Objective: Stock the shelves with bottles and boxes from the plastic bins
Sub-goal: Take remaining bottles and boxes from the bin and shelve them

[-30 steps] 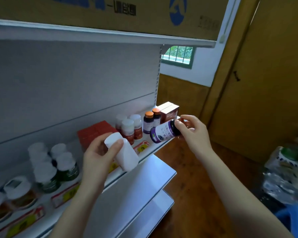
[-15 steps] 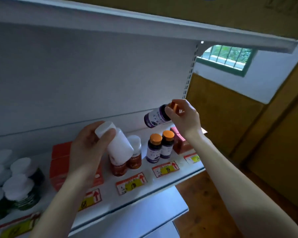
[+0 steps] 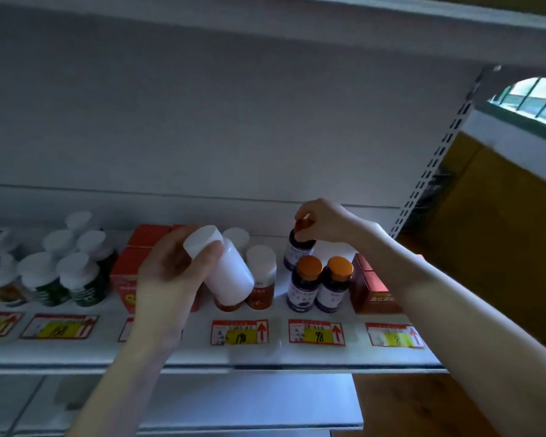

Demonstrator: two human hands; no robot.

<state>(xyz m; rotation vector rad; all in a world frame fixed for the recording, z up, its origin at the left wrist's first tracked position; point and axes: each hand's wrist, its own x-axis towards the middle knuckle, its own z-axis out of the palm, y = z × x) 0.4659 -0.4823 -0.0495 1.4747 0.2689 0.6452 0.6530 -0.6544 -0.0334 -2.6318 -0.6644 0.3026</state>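
Head view: left hand grips white bottle, tilted, cap up-left, in front of red-label bottles on shelf. Right hand pinches orange cap of dark bottle, upright, just behind two matching bottles; base hidden. Red boxes at R end, price tags along front edge.

Mid-frame, the left grip holds a tilted white bottle; the right grip pinches the orange cap of a dark bottle.
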